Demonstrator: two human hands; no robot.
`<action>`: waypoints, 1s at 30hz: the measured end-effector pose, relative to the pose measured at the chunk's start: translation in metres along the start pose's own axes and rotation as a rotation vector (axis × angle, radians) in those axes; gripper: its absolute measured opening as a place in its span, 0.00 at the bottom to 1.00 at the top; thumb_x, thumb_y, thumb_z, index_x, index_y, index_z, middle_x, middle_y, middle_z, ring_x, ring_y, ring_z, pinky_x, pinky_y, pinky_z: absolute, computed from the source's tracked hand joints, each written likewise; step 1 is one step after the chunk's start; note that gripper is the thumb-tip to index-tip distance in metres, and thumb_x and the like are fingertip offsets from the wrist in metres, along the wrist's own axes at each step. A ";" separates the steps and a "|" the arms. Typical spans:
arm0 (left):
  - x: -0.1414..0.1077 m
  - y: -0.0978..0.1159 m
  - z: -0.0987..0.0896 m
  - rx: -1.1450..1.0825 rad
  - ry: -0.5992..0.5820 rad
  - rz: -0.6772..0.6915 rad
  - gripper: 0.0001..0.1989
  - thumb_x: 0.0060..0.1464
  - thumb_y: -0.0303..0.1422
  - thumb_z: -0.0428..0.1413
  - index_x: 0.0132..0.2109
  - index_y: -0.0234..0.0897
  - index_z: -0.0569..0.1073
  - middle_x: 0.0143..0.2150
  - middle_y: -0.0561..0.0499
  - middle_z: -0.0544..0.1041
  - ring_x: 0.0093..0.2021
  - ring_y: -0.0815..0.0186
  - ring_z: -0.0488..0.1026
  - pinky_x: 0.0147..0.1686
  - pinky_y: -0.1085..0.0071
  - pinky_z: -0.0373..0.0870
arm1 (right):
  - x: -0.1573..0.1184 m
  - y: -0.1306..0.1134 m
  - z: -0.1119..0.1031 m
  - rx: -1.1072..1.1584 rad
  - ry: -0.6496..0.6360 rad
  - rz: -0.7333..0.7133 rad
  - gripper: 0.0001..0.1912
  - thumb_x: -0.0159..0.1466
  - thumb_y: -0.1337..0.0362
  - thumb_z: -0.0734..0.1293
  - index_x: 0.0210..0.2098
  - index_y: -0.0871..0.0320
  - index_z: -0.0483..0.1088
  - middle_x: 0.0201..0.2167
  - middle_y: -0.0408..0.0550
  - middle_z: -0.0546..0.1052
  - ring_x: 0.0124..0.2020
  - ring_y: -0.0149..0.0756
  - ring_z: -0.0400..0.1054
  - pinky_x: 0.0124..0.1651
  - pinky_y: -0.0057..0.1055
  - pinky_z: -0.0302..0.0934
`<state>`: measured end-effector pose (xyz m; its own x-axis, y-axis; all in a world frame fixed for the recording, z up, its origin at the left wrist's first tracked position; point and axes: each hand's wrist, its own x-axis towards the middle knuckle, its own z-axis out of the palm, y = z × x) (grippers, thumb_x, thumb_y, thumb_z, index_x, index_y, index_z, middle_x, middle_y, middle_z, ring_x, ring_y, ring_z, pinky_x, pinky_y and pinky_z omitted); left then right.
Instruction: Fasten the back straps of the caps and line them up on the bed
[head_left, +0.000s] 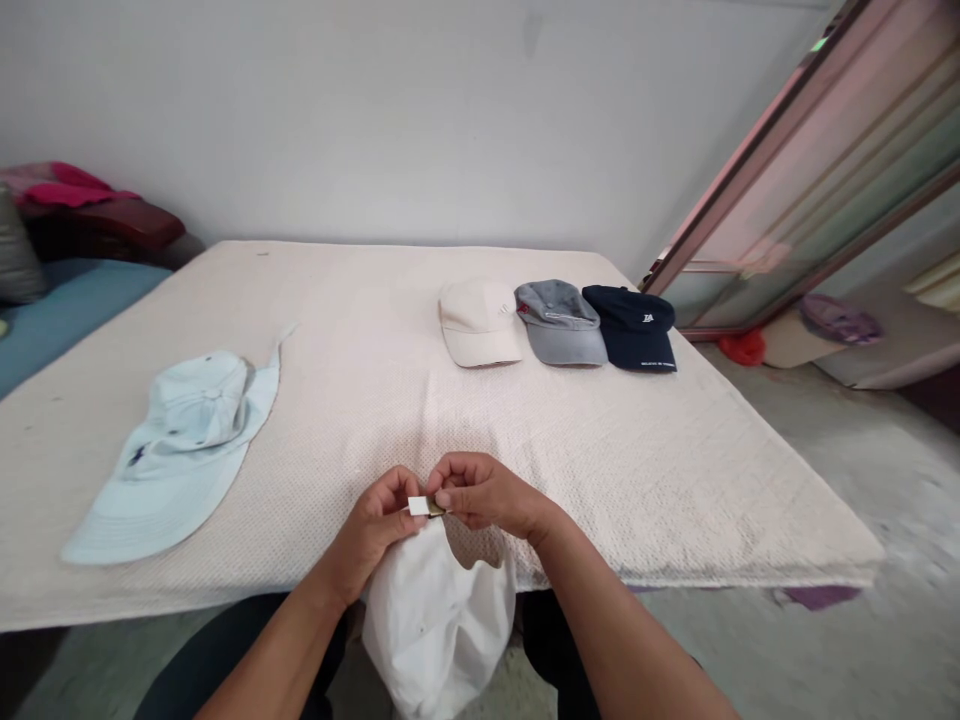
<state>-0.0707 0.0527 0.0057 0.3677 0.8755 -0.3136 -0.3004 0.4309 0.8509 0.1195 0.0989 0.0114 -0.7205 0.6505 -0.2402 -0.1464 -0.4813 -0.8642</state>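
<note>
A white cap [442, 620] hangs at the front edge of the table, its back opening turned up toward my hands. My left hand [382, 515] pinches the white strap end on the left of the opening. Beside it, my right hand [480, 490] is closed with thumb and fingers on the small brass-coloured buckle [435, 505] of that strap. The two hands almost touch. Most of the cap's crown sags below the table edge, between my knees.
A light blue cap with a wide brim [187, 440] lies at the left of the cloth-covered table [337, 300]. Toward the back right sit a cream cap [480, 322], a grey cap [562, 325] and a navy cap [631, 328] in a row. A wall stands behind.
</note>
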 end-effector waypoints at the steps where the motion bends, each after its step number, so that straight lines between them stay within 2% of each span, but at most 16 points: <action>1: 0.000 0.000 0.000 0.011 0.009 0.004 0.13 0.46 0.28 0.62 0.31 0.38 0.62 0.27 0.58 0.65 0.28 0.72 0.60 0.28 0.76 0.55 | 0.000 0.000 0.000 -0.003 -0.001 -0.002 0.09 0.56 0.63 0.71 0.34 0.60 0.70 0.16 0.34 0.61 0.16 0.20 0.45 0.16 0.21 0.38; 9: -0.002 -0.003 -0.001 0.090 -0.029 -0.028 0.14 0.47 0.37 0.63 0.34 0.38 0.65 0.27 0.57 0.64 0.26 0.73 0.59 0.26 0.75 0.54 | 0.000 -0.001 0.005 -0.054 0.036 0.003 0.11 0.54 0.61 0.72 0.33 0.59 0.70 0.17 0.34 0.62 0.17 0.21 0.49 0.17 0.20 0.42; 13: -0.001 -0.004 -0.001 0.103 0.030 -0.022 0.13 0.48 0.35 0.63 0.33 0.38 0.65 0.27 0.57 0.66 0.27 0.72 0.61 0.28 0.75 0.56 | 0.000 0.000 0.005 -0.074 0.041 -0.017 0.12 0.55 0.60 0.72 0.34 0.59 0.70 0.18 0.36 0.63 0.18 0.22 0.51 0.18 0.21 0.43; 16: 0.000 -0.004 -0.002 0.052 0.059 0.014 0.12 0.47 0.34 0.63 0.33 0.38 0.67 0.28 0.57 0.68 0.28 0.71 0.64 0.31 0.74 0.59 | -0.004 -0.001 0.001 -0.088 0.028 -0.034 0.11 0.58 0.60 0.69 0.37 0.60 0.70 0.20 0.38 0.66 0.19 0.23 0.55 0.20 0.22 0.47; 19: 0.000 -0.004 -0.003 0.006 0.079 0.021 0.11 0.46 0.32 0.64 0.33 0.38 0.68 0.29 0.56 0.69 0.30 0.71 0.65 0.33 0.73 0.61 | -0.009 -0.003 -0.004 -0.089 0.018 -0.026 0.09 0.60 0.62 0.68 0.39 0.60 0.70 0.19 0.38 0.65 0.19 0.23 0.56 0.21 0.22 0.48; 24: -0.002 -0.002 0.000 0.020 0.065 -0.003 0.12 0.44 0.32 0.65 0.33 0.37 0.69 0.28 0.56 0.69 0.29 0.71 0.65 0.31 0.74 0.60 | -0.009 -0.001 -0.003 -0.007 0.010 -0.023 0.10 0.57 0.65 0.69 0.39 0.59 0.70 0.19 0.36 0.64 0.18 0.21 0.53 0.19 0.21 0.44; 30: -0.001 0.001 0.007 0.098 0.051 -0.017 0.14 0.41 0.33 0.66 0.31 0.36 0.69 0.26 0.56 0.68 0.27 0.71 0.62 0.29 0.75 0.57 | -0.003 0.005 0.001 0.025 -0.018 -0.026 0.11 0.55 0.66 0.70 0.39 0.59 0.70 0.20 0.38 0.67 0.19 0.23 0.56 0.20 0.22 0.45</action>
<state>-0.0650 0.0507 0.0094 0.3259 0.8795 -0.3469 -0.2058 0.4241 0.8819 0.1202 0.0944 0.0083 -0.7282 0.6524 -0.2100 -0.1818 -0.4794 -0.8586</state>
